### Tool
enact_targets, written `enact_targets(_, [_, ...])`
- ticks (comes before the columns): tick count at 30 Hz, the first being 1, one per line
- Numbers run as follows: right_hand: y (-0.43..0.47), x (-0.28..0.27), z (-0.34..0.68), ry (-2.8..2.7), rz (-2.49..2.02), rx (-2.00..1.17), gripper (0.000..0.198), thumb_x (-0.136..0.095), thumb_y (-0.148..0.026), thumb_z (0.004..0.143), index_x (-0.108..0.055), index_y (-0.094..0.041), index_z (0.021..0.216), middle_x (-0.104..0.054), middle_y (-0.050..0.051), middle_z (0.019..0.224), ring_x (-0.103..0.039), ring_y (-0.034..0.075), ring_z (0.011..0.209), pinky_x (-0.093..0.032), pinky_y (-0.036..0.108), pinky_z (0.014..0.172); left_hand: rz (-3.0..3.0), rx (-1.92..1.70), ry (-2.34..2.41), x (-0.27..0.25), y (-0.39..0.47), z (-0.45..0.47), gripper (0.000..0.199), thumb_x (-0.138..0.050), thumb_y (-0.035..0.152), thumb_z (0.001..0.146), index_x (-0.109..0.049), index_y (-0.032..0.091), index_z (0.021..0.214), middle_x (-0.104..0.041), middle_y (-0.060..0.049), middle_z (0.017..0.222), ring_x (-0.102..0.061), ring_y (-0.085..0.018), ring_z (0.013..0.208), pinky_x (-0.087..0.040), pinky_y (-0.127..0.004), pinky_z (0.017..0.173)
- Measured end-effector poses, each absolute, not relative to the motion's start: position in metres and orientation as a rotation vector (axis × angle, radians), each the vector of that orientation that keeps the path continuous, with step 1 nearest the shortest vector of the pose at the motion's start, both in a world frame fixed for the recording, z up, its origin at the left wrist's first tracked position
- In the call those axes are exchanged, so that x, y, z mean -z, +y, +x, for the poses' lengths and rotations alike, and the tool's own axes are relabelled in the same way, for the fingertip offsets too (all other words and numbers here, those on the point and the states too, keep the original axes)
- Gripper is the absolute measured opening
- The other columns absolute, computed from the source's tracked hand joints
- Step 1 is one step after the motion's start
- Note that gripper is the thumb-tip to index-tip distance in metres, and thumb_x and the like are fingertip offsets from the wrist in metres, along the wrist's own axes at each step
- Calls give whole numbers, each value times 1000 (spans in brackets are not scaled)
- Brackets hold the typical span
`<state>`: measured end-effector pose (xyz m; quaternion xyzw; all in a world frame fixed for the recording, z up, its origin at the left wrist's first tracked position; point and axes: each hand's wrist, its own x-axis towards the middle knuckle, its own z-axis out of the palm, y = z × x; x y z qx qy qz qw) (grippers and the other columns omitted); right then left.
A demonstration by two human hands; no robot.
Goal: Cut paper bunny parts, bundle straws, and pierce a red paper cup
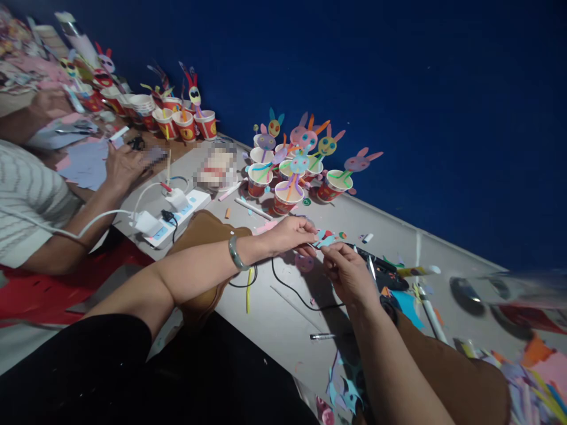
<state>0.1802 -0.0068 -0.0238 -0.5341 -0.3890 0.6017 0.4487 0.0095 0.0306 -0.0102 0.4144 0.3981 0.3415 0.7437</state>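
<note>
My left hand (287,236) reaches over the table from the left, a green bangle (238,254) round its wrist. Its thumb and fingers pinch one side of a small light-blue paper cutout (326,240). From the right, my right hand (349,271) has its fingertips closed at the lower edge of the same cutout. The fingers partly cover it, so its full shape is hidden. Below lies a pink paper face (303,262) on the table. Just behind stand red paper cups (289,198) holding paper rabbit heads (328,146) on coloured stems.
A white power strip (179,218) with plugs and cables lies to the left, beside a brown cushion-like pad (208,236). Further left, a co-worker's hand (121,165) is over paper sheets. Tools and paper scraps (407,307) lie at right. A blue wall (398,71) rises behind.
</note>
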Motion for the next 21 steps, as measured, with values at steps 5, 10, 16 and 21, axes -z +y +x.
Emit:
enact_targets(5, [-8, 25, 178, -945, -1341, -1479, 45, -91, -45, 57, -54, -20, 65, -43, -9, 46, -32, 4, 40, -17, 19, 38, 873, -723, 924, 3, 29, 11, 13, -59, 0, 89, -55, 12, 86, -66, 2, 59, -68, -10, 51, -56, -20, 55])
enact_targets(10, [-8, 26, 177, -978, -1356, -1448, 48, -91, -48, 58, -52, -19, 60, -43, -8, 46, -31, 4, 40, -18, 20, 38, 892, -701, 931, 3, 29, 12, 14, -60, -3, 87, -55, 11, 85, -66, 1, 57, -67, -10, 51, -56, -20, 57])
enact_targets(16, [-8, 28, 177, -1019, -1384, -1427, 51, -90, -53, 57, -53, -19, 61, -44, -8, 46, -32, 4, 40, -18, 20, 39, 912, -723, 943, 3, 27, 12, 14, -61, -2, 86, -55, 11, 86, -65, 1, 56, -66, -8, 49, -55, -19, 57])
enact_targets(21, [-8, 29, 178, -1036, -1382, -1393, 49, -91, -50, 55, -54, -19, 64, -46, -8, 46, -33, 5, 41, -20, 20, 40, 951, -762, 978, -1, 26, 11, 17, -61, -5, 84, -54, 11, 85, -63, 4, 53, -64, -8, 47, -54, -19, 55])
